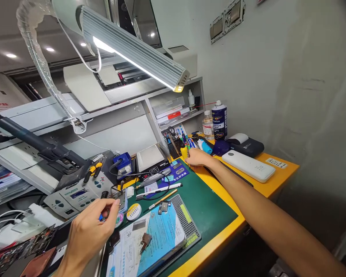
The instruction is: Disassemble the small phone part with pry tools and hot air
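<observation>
My left hand (89, 231) is low at the left, fingers pinched together on a small item I cannot make out, next to a round solder tin (133, 212) and a small circuit board (119, 198). My right hand (196, 157) reaches far out to the back of the bench, fingers closed on a thin tool by the black tool holder (174, 146). On the green mat (210, 207) in front of me lie a blue and white sheet (158, 234) on a grey perforated pad, a white pen (158, 190) and a small metal part (163, 207).
A lamp bar (132, 50) hangs overhead. A soldering station (75, 194) and a blue stand (123, 163) are at the left; a white power bank (248, 165), a black printer (246, 145) and a spray can (219, 120) stand at the right on the yellow bench edge (219, 246).
</observation>
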`<state>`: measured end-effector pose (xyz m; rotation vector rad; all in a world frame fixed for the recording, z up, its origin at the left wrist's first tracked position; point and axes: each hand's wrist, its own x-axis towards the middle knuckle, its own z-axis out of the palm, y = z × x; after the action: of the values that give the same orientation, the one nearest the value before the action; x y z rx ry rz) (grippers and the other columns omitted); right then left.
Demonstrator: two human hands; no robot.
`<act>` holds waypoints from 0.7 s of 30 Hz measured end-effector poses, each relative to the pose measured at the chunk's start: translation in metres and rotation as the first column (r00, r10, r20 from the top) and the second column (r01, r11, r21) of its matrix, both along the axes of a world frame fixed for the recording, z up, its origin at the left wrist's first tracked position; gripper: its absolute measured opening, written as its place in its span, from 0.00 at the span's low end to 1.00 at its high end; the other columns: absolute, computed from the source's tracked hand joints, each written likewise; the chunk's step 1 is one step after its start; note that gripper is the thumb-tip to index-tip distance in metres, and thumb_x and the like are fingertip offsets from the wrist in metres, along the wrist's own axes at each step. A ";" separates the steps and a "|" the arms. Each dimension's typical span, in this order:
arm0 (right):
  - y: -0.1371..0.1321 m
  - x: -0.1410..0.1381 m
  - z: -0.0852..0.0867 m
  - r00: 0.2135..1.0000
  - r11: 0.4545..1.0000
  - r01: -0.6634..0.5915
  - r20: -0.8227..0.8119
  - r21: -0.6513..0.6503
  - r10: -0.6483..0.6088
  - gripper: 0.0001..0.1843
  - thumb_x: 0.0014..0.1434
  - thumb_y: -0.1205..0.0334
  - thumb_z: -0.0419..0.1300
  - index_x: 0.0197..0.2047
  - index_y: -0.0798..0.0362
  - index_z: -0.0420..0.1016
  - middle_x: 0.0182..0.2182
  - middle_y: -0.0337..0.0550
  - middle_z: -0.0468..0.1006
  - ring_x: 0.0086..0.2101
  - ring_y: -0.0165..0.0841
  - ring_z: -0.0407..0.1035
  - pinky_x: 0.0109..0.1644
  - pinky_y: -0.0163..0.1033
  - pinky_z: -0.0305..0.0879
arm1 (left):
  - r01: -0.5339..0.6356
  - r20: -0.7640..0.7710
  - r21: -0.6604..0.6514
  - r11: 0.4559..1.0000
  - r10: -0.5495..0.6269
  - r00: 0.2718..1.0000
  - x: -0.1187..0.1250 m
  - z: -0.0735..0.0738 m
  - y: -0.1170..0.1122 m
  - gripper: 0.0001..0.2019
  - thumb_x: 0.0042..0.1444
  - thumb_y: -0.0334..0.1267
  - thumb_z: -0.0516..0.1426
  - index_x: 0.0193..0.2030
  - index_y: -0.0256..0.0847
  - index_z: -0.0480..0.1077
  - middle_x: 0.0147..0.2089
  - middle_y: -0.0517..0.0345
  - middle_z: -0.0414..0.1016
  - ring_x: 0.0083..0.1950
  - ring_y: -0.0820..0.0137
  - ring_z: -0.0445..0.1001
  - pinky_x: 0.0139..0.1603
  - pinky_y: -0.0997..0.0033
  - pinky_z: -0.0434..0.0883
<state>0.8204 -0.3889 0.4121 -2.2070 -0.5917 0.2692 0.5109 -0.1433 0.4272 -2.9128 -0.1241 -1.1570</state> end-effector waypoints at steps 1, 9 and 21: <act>0.000 0.000 0.000 1.000 0.999 0.000 0.000 -0.034 0.000 0.16 0.67 0.56 0.61 0.54 0.55 0.74 0.52 0.50 0.76 0.46 0.38 0.74 0.49 0.46 0.74 | 0.002 0.011 0.007 1.000 -0.002 1.000 -0.001 -0.001 0.000 0.11 0.65 0.43 0.55 0.34 0.43 0.72 0.29 0.62 0.73 0.29 0.72 0.70 0.36 0.71 0.67; 0.000 -0.004 0.011 0.996 0.979 0.051 0.088 -0.197 -0.034 0.16 0.67 0.55 0.60 0.53 0.56 0.75 0.50 0.50 0.77 0.45 0.38 0.75 0.48 0.46 0.74 | -0.020 0.080 -0.013 1.000 0.021 0.997 -0.009 -0.003 0.003 0.09 0.65 0.41 0.55 0.36 0.42 0.72 0.31 0.60 0.74 0.27 0.72 0.68 0.35 0.69 0.67; 0.006 -0.005 0.009 0.995 0.968 0.041 0.093 -0.249 -0.019 0.17 0.67 0.55 0.61 0.53 0.57 0.74 0.49 0.49 0.77 0.45 0.38 0.75 0.48 0.46 0.75 | -0.041 0.125 -0.015 0.999 0.042 0.991 -0.013 -0.001 0.009 0.09 0.65 0.41 0.56 0.35 0.43 0.72 0.26 0.62 0.68 0.26 0.73 0.65 0.34 0.71 0.66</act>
<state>0.8154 -0.3831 0.4207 -2.4815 -0.6000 0.2404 0.4976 -0.1345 0.4266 -2.8318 -0.1921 -1.3368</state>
